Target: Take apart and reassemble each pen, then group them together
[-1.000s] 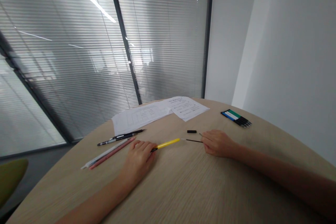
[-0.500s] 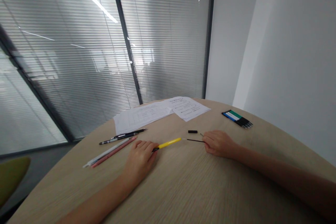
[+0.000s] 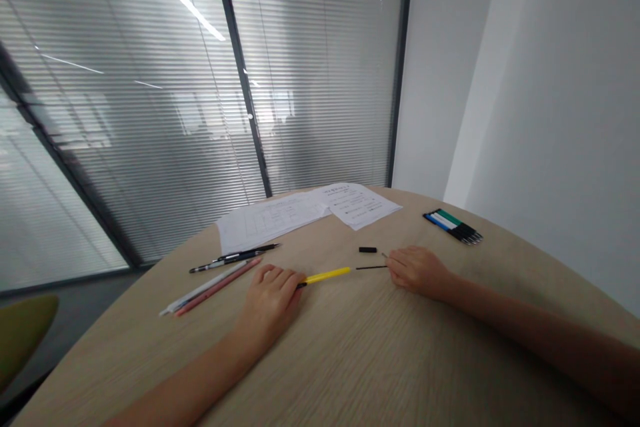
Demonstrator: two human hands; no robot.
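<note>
My left hand (image 3: 274,293) is closed round a yellow pen barrel (image 3: 327,275), with a dark end showing by the fingers. The barrel points right. Opposite it, my right hand (image 3: 416,270) pinches a thin black pen refill (image 3: 371,268), which points left at the barrel's end. A small gap lies between the two. Beside my right fingertips a small thin tip pokes out; I cannot make out what it belongs to. A short black pen grip or cap (image 3: 368,249) lies on the table just beyond the refill.
Dark pens (image 3: 235,257), a white pen (image 3: 210,288) and a pink pen (image 3: 219,287) lie left of my left hand. Printed sheets (image 3: 270,217) cover the table's far side. Several blue, white and green pens (image 3: 453,225) sit in a row at the right on the wooden table (image 3: 350,360).
The yellow barrel has shifted slightly right and lies a little flatter, its end nearer the refill. The refill's angle has turned slightly. Both hands keep their hold.
</note>
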